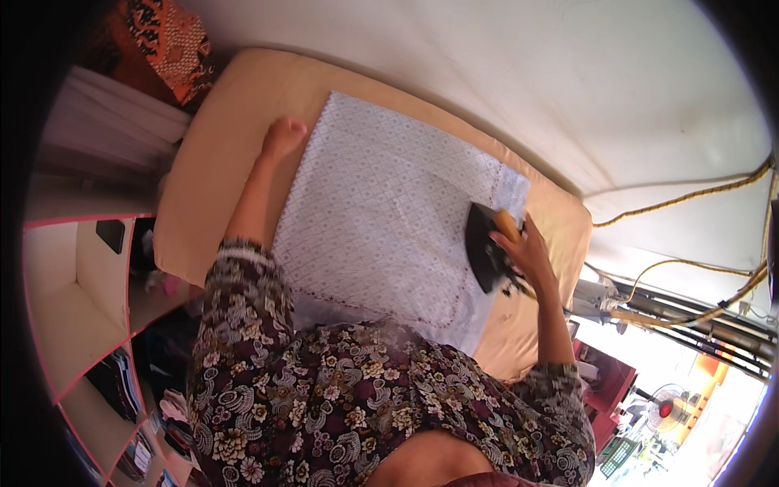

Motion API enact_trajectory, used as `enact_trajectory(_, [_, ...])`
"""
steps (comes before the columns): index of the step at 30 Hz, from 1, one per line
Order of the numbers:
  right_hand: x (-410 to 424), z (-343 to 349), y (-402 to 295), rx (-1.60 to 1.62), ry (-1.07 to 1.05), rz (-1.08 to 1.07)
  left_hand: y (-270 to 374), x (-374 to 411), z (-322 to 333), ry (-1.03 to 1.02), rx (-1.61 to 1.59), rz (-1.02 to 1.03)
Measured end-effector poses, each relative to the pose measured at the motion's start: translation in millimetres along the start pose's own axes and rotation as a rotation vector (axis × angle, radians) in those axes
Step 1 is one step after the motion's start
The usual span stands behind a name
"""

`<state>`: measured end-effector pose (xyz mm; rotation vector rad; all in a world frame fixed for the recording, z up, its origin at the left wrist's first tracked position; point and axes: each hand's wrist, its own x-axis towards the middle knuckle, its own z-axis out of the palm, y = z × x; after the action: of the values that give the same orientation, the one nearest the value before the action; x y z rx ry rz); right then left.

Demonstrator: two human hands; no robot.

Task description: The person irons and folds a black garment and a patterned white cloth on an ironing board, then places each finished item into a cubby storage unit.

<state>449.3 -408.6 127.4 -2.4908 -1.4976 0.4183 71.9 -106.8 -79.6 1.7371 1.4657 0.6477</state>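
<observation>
A pale, patterned cloth with a dark floral border (377,213) lies flat on a padded ironing surface covered in tan fabric (243,91). My right hand (529,249) is closed around the yellowish handle of a dark clothes iron (484,243), which rests at the cloth's right part, across its border. My left hand (285,137) is curled over the tan cover, just left of the cloth's upper left edge, and touches no visible object. The near edge of the cloth reaches to my flowered shirt, which hides part of it.
A white wall (487,79) runs along the far side. Yellow-and-black cords (681,198) hang at the right. Pink-edged shelves (73,268) with folded clothes stand at the left, below hanging fabric (176,49). A fan (666,408) is at the lower right.
</observation>
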Motion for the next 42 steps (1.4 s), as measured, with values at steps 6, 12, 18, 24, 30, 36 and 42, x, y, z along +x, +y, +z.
enact_trajectory(6, [123.0, 70.3, -126.1, -0.143, -0.139, -0.404, -6.7, -190.3, 19.1, -0.001, 0.004, -0.116])
enact_trajectory(12, [192.1, 83.1, -250.5, -0.175, -0.004, -0.501, -13.2, -312.9, 19.3, -0.046, -0.184, -0.302])
enact_trajectory(18, [172.8, 133.1, -213.4, -0.176, 0.022, -0.475, -34.0, -376.0, 40.4, 0.032, -0.342, -0.392])
enact_trajectory(24, [175.8, 139.6, -38.6, -0.101, -0.059, -0.07, -77.1, -374.1, 60.1, -0.048, -0.251, -0.377])
enact_trajectory(30, [107.9, 112.6, 121.0, -0.033, 0.014, 0.444, -106.4, -373.8, 59.9, -0.103, -0.228, -0.423])
enact_trajectory(36, [87.3, 123.5, 117.3, 0.175, -0.222, 0.362, -95.3, -370.7, 58.2, -0.156, -0.107, -0.399])
enact_trajectory(42, [90.9, 199.1, -20.1, 0.078, -0.484, -0.137, -88.8, -365.5, 61.3, -0.177, -0.224, -0.43])
